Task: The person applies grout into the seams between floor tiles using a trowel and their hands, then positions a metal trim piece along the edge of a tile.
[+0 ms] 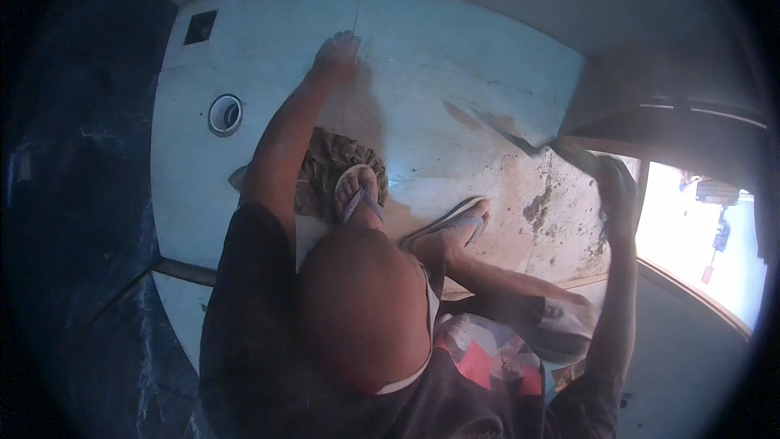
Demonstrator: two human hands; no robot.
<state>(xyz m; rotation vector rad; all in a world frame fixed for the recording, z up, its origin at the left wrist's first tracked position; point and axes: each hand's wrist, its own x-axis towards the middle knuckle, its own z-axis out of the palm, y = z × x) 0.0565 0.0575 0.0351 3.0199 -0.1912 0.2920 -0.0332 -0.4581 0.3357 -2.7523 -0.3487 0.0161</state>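
My left hand (337,50) rests palm down on the pale tiled floor (268,57), near a joint between tiles, with its fingers stretched out and nothing in it. At the right, my right hand (615,187) is closed round the handle of a trowel (508,132). Its thin blade reaches left over the tiles, slightly blurred. Below the trowel, dark crumbs and smears of dirt (536,211) cover the floor. A crumpled brown cloth (325,167) lies beside my left forearm, partly under my left foot.
A round white pipe opening (225,115) and a square dark hole (200,27) are in the floor at the left. A dark wall (89,154) stands beyond them. A bright doorway (691,219) opens at the right. My sandalled feet (459,223) are on the tiles.
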